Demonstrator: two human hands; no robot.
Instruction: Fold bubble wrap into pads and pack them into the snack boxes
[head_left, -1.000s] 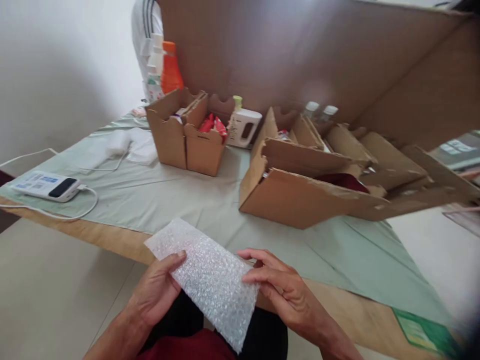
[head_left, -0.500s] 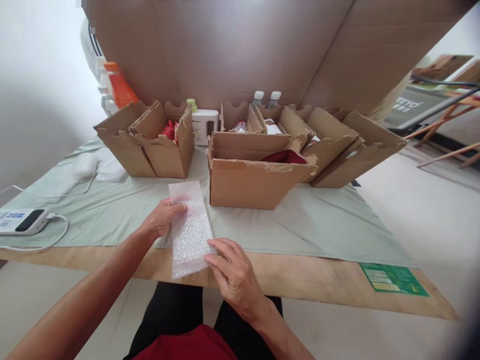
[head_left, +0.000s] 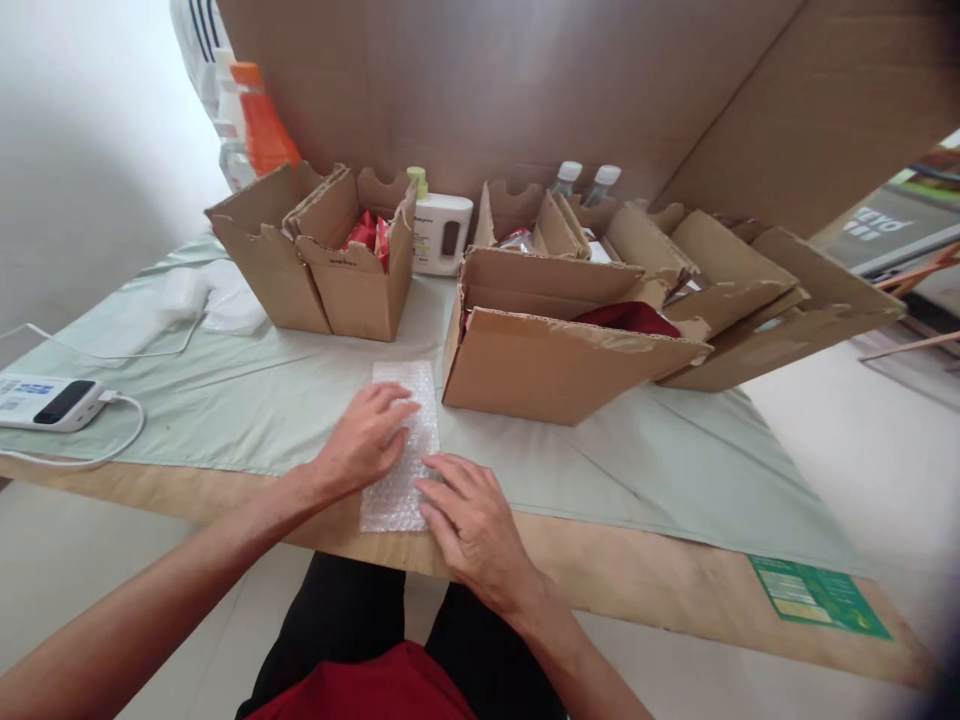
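A clear bubble wrap pouch (head_left: 394,500) lies flat at the front of the table, partly on the green cloth and partly on the bare wooden edge. Over its upper left part is my left hand (head_left: 369,432), fingers apart and slightly bent, hiding some of the plastic. My right hand (head_left: 474,520) rests at the pouch's right edge with its fingers spread and the fingertips on or just above it. Neither hand grips anything.
Behind the pouch stands a cardboard box (head_left: 555,365) with dark red cloth inside. More open boxes (head_left: 360,300) line the back, before a tall cardboard panel (head_left: 510,90). A white power bank (head_left: 56,402) with a cable lies left. An orange bottle (head_left: 264,125) stands behind.
The pouch has gone from being held slightly raised to lying flat on the table. My left hand has let go of it and opened. The camera view has shifted and tilted.
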